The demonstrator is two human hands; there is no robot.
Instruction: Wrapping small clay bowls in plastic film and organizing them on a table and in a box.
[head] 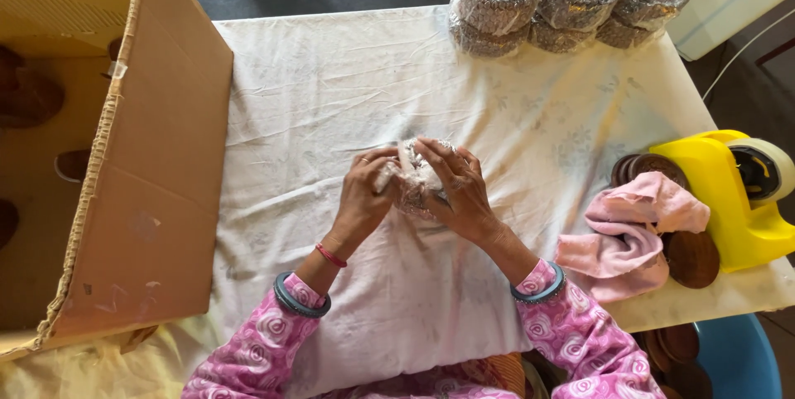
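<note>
To your far left a large open cardboard box [124,159] leans against the table's white cloth [331,84]. Mid-table, your left hand [362,200] and right hand [460,192] both close around one small bubble-wrapped bundle [414,177], held between them just above the cloth. Further right, wrapped bundles [571,2] are stacked at the far edge, and a pink rag [629,233] lies over brown discs [691,258] beside a yellow tape dispenser [729,192].

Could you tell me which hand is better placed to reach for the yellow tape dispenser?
The right hand, probably: the yellow tape dispenser sits at the table's right edge, on that hand's side. Both hands currently hold the bubble-wrapped bundle.
</note>
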